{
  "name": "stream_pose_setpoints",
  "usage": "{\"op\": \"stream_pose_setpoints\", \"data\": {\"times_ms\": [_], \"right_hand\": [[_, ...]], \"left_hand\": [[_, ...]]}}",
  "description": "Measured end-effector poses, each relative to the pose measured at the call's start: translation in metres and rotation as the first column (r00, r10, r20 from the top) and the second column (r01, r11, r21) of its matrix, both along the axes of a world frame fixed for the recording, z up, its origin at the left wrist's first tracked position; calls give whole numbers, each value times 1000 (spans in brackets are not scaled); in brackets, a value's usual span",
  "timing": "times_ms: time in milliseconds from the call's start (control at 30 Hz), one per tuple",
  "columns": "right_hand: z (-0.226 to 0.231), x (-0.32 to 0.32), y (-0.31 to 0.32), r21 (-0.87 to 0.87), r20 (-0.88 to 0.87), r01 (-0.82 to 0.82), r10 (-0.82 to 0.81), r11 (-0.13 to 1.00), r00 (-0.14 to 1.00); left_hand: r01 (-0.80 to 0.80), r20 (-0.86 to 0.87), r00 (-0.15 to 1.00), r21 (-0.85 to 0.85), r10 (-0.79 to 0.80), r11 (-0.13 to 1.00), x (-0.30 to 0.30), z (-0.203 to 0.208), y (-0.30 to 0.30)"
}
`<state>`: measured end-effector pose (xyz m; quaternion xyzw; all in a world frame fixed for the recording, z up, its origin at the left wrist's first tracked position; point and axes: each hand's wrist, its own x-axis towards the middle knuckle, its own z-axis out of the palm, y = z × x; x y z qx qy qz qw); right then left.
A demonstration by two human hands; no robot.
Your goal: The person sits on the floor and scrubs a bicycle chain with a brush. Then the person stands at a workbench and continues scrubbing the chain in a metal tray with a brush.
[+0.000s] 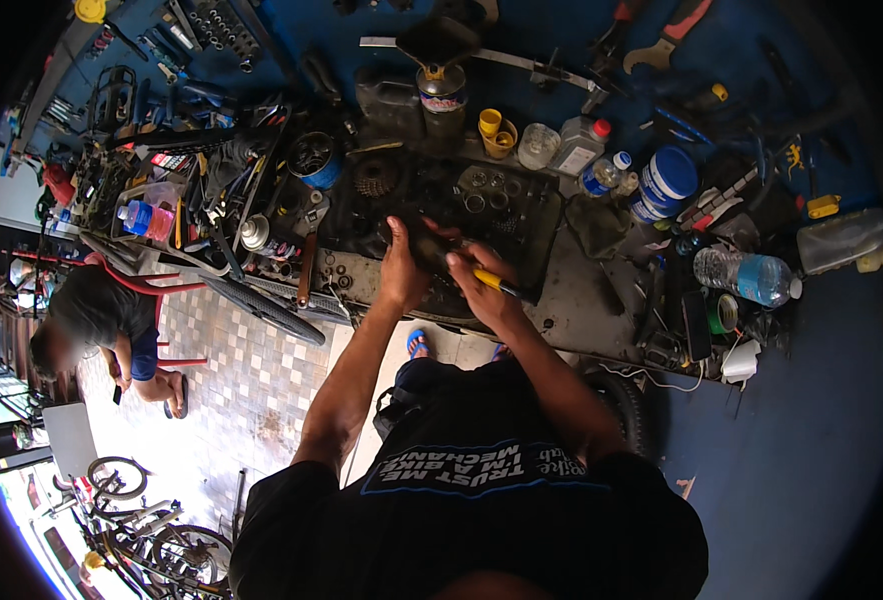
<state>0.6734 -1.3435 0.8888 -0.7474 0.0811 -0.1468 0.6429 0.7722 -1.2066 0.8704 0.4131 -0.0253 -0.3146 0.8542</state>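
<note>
Both my hands are over the dark, greasy tray on the workbench. My left hand is closed round one side of a dark part that blends into the tray; its kind cannot be made out. Against the other side of that part is my right hand, its fingers curled on a tool with a yellow handle. The tool's working end is hidden. Just beyond my hands lie a cassette sprocket and several metal rings, one a bright ring.
A blue tin and a wooden-handled tool stand left of the tray. Bottles, a white-and-blue tub and a water bottle crowd the right. A seated person and bicycles are at left.
</note>
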Motion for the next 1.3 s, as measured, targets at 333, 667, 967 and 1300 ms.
{"op": "stream_pose_setpoints", "data": {"times_ms": [333, 667, 967, 1300], "right_hand": [[-5, -5, -8, -158, 14, 29, -27, 987, 1000], [-26, -37, -51, -457, -90, 17, -65, 890, 994], [25, 14, 9, 265, -224, 85, -25, 961, 974], [12, 8, 9, 162, -205, 102, -67, 982, 976]], "left_hand": [[-31, -30, 999, 61, 32, 998, 3, -3, 3], [-84, -8, 996, 150, 86, 985, 20, 13, 28], [-229, 286, 948, 300, 141, 926, 0, -8, 14], [-186, 183, 973, 259, 141, 948, -3, 1, 18]]}}
